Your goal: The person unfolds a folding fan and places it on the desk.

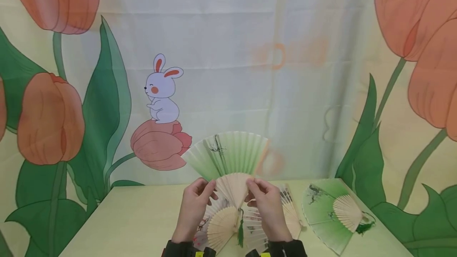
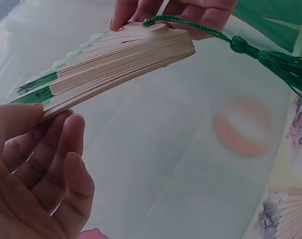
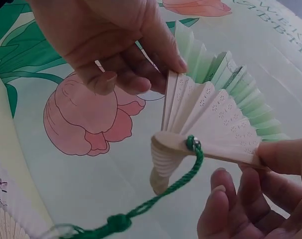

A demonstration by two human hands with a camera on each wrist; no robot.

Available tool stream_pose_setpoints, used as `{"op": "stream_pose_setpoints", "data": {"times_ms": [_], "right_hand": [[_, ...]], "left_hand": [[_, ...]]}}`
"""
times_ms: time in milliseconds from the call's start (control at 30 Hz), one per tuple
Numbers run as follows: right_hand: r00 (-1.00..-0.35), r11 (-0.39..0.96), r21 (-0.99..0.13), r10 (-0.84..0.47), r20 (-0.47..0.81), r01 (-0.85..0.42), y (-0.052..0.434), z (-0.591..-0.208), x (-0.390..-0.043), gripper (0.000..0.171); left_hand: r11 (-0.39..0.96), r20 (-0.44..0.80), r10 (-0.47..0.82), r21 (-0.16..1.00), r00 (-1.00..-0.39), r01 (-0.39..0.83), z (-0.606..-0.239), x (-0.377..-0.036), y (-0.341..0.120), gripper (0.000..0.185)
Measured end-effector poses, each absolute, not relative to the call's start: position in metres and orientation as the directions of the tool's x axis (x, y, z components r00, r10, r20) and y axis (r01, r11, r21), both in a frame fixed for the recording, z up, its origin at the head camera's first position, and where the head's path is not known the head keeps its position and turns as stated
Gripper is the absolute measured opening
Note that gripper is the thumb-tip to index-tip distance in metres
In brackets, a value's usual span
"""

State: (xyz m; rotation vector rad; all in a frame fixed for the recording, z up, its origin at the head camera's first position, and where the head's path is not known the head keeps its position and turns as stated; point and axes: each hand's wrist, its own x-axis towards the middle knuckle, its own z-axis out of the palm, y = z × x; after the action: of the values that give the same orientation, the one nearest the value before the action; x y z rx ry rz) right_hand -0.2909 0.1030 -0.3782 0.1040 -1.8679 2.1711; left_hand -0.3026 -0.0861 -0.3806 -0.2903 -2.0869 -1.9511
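Spreading between left hand and right hand, green fan.

The fan has matt pleated paper, smooth pale wooden ribs and a green corded tassel.

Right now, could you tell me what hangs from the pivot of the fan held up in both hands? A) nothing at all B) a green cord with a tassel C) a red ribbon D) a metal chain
B: a green cord runs from the pivot of the held fan down to a green tassel, while the left hand and right hand pinch the outer ribs.
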Motion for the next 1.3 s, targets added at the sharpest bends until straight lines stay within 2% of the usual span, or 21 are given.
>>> {"op": "stream_pose_setpoints", "data": {"times_ms": [533, 733, 933, 1100, 1300], "right_hand": [[-0.981, -0.269, -0.947, 0.127, 0.147, -0.177, 0.11, -0.371, -0.289, 0.01], [-0.98, -0.272, -0.945, 0.138, 0.147, -0.18, 0.112, -0.371, -0.289, 0.022], [-0.978, -0.34, -0.92, 0.136, 0.156, -0.194, 0.113, -0.371, -0.287, 0.022], [-0.974, -0.338, -0.917, 0.147, 0.17, -0.211, 0.115, -0.37, -0.286, 0.026], [-0.972, -0.359, -0.908, 0.16, 0.17, -0.218, 0.117, -0.37, -0.289, 0.023]], "left_hand": [[-0.014, 0.304, -0.069, 0.952, -0.95, 0.306, -0.378, -0.302, -0.093, 0.026], [-0.062, 0.312, -0.071, 0.947, -0.947, 0.316, -0.377, -0.301, -0.1, 0.031], [-0.081, 0.321, -0.084, 0.941, -0.943, 0.328, -0.375, -0.3, -0.105, 0.033], [-0.083, 0.323, -0.108, 0.939, -0.94, 0.332, -0.376, -0.3, -0.11, 0.032], [-0.096, 0.306, -0.134, 0.943, -0.943, 0.32, -0.375, -0.3, -0.119, 0.032]]}}
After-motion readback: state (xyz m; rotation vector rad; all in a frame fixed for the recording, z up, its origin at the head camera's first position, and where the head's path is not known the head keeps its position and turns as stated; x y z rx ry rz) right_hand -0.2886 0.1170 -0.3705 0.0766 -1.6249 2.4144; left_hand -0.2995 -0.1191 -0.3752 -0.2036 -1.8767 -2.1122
